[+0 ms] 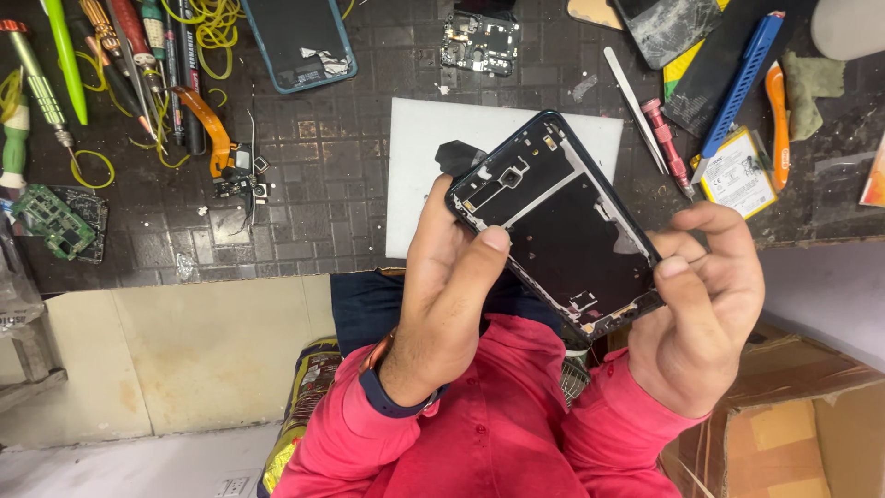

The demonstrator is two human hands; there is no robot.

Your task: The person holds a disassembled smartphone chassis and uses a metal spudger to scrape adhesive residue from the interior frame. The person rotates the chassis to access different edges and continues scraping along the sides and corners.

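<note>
Right, you've got the stripped phone frame (560, 221) up off the bench: your left hand (449, 290) grips its top corner, thumb on the edge, and your right hand (698, 309) pinches the lower end. Inside it looks bare, so I'd judge the teardown is done. Beyond it lies the white mat (433, 148), and farther off the circuit board (479, 41) sits loose, not yet refitted.
</note>
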